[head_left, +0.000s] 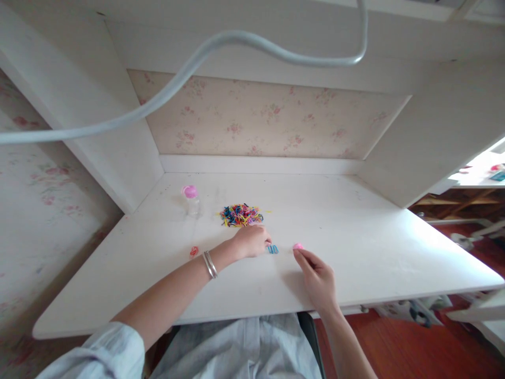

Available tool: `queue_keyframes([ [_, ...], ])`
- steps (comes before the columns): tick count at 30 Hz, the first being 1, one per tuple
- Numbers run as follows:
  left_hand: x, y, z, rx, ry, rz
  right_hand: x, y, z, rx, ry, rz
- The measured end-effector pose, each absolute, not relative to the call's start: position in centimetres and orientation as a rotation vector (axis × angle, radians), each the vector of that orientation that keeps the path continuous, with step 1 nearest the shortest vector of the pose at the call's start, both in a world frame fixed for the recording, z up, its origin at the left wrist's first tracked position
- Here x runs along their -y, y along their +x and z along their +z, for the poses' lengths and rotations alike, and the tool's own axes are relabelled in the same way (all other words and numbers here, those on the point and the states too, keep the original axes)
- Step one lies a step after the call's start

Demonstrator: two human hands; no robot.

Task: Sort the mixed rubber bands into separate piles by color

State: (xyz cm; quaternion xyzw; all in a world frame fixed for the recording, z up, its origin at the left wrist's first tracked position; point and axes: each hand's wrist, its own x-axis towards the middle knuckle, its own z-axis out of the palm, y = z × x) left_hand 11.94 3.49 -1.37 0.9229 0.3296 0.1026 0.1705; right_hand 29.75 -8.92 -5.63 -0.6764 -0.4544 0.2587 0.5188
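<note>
- White desktop (366, 247) is stretching back to a floral wall (272, 118).
- Left hand (250, 241): fingers are curling together right next to blue loops (273, 249); can't tell if they're pinching any.
- Right hand (320, 281): thumb and forefinger are meeting at a pink piece (298, 246), grip unclear.
- Just beyond the left fingers, a multicoloured heap (240, 215) is lying.
- Left of those fingers, red loops (194, 251) are resting; farther beyond, a pink-capped bottle (192, 202) is standing.

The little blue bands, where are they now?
In the head view, the blue bands lie on the white desk, just right of the left hand, between it and the right hand.
</note>
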Motion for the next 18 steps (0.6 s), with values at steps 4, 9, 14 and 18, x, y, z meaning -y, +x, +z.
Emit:
queue_keyframes([
  [4, -3.2, 12.4, -1.6, -0.982, 2.651, 0.268, 9.1, 29.8, -5.8, 1.089, -1.617, 0.612],
  [9, -3.0, 12.3, -1.4, -1.02, 2.665, 0.285, 9.3, 29.8, -5.7, 1.1, -1.626, 0.629],
  [14, -3.1, 10.8, -0.4, -1.089, 2.632, 0.348, 9.3, 29.6, -5.5, 1.165, -1.674, 0.592],
  [18, -2.8, 8.1, 0.6, -1.165, 2.591, 0.404, 8.8, 28.4, -4.8, 1.461, -1.89, 0.429],
])
